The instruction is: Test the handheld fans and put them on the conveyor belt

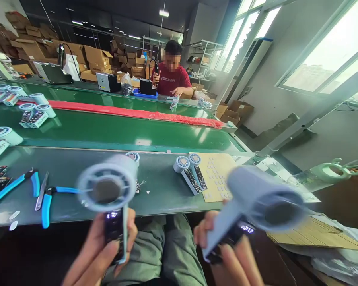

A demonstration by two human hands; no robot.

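**Two handheld fans held up, both switched on**

The left hand (pixel 107 246) wraps around the handle of a pale blue plastic fan (pixel 107 186), its round head facing the viewer. The right hand (pixel 226 254) grips a second fan (pixel 256 202), tilted rightward. Both dark handle panels glow with lit displays, so both appear powered; motion blurs them. Beyond the hands, two more fans (pixel 188 169) lie on the smooth green bench (pixel 155 186). Left of the left hand lie blue-handled pliers (pixel 46 200).

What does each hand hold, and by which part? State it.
Left hand: pale blue handheld fan, by its handle. Right hand: second pale blue fan, also by its handle.
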